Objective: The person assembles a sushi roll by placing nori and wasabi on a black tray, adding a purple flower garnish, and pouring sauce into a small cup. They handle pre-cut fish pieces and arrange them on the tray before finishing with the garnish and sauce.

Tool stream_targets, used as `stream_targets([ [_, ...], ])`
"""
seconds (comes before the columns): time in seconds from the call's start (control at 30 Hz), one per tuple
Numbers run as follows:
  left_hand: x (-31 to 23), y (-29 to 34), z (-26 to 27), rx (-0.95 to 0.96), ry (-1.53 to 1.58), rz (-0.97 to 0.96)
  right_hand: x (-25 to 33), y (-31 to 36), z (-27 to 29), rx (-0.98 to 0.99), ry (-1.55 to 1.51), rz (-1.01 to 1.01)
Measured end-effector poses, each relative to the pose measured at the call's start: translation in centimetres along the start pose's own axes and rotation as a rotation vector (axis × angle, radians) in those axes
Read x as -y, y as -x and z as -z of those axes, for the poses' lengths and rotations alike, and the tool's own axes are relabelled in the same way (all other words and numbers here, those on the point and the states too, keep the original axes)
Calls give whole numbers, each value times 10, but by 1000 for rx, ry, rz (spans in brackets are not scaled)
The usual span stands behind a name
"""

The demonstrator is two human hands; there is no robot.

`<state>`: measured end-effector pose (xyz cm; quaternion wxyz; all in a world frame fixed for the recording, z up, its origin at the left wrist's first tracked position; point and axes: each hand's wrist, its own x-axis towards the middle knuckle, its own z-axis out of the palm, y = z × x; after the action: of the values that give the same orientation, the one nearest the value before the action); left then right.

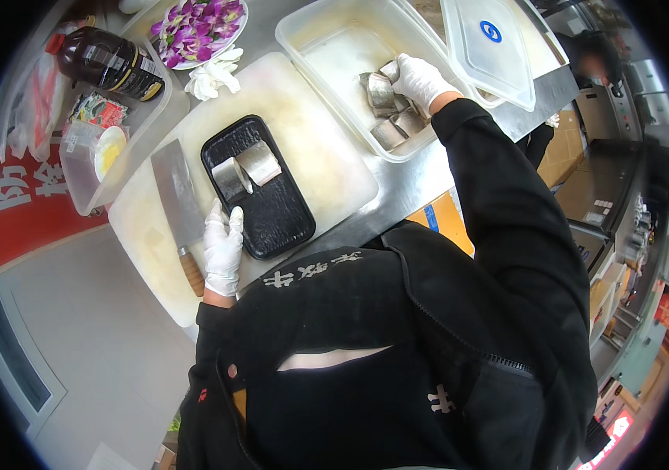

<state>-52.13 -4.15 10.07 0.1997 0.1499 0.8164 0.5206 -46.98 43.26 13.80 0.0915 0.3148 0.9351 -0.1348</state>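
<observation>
My left hand (223, 252), in a white glove, holds the near left edge of a black rectangular tray (283, 215), its thumb over the rim. Two thick silvery fish pieces (259, 163) lie side by side in the tray's far half. The tray rests on a white cutting board (326, 145). My gloved right hand (420, 80) reaches into a clear plastic container (311, 55), fingers closed round a fish piece (390, 70) that they partly hide. Several more fish chunks (388, 133) are gathered beneath and beside that hand.
A cleaver (175, 188) with a wooden handle lies left of the tray. Farther left, a bin (135, 149) holds a dark red-capped bottle (107, 63). Purple flowers (197, 31) fill a plate behind a crumpled white glove (213, 76). A clear lid (499, 47) sits at far right.
</observation>
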Motion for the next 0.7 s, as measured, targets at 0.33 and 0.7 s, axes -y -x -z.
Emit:
stream_targets([
  [0.33,-5,2,4,23,-66,66,6,18,23,-83,-121,92],
  [0.7,-7,3,6,33,-240,104,44,27,-12,149,-67,105],
])
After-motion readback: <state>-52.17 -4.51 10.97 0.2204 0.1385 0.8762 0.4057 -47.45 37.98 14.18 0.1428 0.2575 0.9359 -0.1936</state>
